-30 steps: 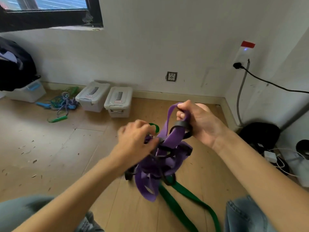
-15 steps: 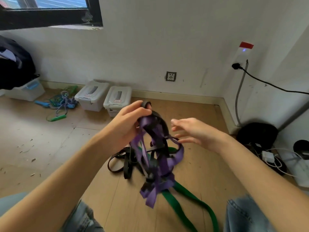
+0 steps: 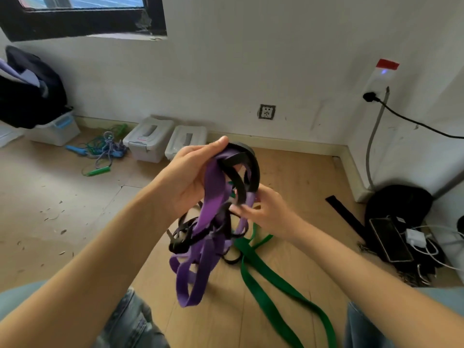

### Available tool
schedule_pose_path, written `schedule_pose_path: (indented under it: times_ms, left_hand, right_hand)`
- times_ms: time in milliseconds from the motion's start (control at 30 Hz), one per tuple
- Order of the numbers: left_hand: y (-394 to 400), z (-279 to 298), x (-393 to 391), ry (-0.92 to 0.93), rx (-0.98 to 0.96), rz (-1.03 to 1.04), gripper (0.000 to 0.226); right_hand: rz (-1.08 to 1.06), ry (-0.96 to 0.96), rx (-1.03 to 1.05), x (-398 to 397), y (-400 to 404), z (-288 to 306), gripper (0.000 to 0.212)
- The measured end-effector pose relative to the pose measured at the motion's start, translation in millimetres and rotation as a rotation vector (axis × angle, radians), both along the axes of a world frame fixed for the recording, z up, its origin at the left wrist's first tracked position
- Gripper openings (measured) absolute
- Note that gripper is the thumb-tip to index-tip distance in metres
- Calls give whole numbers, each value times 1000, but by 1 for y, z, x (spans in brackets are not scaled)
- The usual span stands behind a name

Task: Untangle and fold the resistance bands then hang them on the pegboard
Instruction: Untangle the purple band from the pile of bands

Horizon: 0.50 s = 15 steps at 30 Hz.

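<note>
The knot of bands hangs in front of you above the floor (image 3: 75, 197): the purple band (image 3: 211, 197) and the black band (image 3: 238, 177) loop over your left hand (image 3: 190, 177), whose fingers curl around the top of the bundle. The green band (image 3: 273, 280) trails out of the knot along the floor toward your knees. A second ago your right hand (image 3: 266, 212) held the top; now the left holds it higher, and the right has come in low, fingertips pinching a purple strand beside the black loop. That frees one hand for picking strands apart, so untangling has only begun. No pegboard is in view.
</note>
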<state>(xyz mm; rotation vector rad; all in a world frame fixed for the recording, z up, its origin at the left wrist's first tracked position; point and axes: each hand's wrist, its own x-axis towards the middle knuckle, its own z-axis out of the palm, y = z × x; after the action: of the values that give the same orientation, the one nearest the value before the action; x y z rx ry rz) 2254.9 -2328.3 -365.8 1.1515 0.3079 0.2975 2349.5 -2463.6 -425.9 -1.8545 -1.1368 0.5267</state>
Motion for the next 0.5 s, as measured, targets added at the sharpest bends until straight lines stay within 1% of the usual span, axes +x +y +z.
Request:
schedule_pose_path:
  times_ms: [33, 100, 133, 167, 200, 267, 300, 367, 400, 433, 467, 500]
  left_hand:
    - [4, -1, 2, 4, -32, 12, 33]
    - [17, -6, 4, 54, -44, 67, 32]
    - [23, -10, 4, 128, 20, 81, 36]
    - [26, -15, 4, 221, 102, 51, 42]
    - [27, -20, 4, 300, 157, -30, 52]
    - [20, -30, 4, 405, 170, -236, 77]
    - [13, -38, 3, 458, 205, -312, 82]
    - [-5, -57, 2, 532, 416, -462, 74]
    - [-17, -68, 1, 538, 509, -523, 72]
    - [-30, -81, 0, 531, 560, -538, 72]
    - [-41, -91, 0, 517, 593, -510, 69]
    - [-47, -98, 1, 489, 634, -449, 61]
  right_hand:
    - [-44, 51, 26, 2, 0, 1, 3]
    - [-87, 282, 48, 9, 0, 12, 8]
    - [-117, 422, 91, 13, -1, 19, 12]
    - [-153, 535, 151, 17, -2, 26, 15]
    - [-181, 622, 214, 21, -4, 32, 19]
    - [-219, 766, 307, 30, -8, 44, 24]
    - [-233, 813, 331, 35, -10, 48, 26]
    - [-222, 861, 328, 38, -15, 51, 29]
    - [-199, 874, 305, 36, -17, 51, 28]
    - [-174, 871, 270, 34, -19, 49, 25]
    - [-158, 854, 238, 30, -21, 47, 23]
    - [-167, 836, 232, 30, -22, 46, 22]
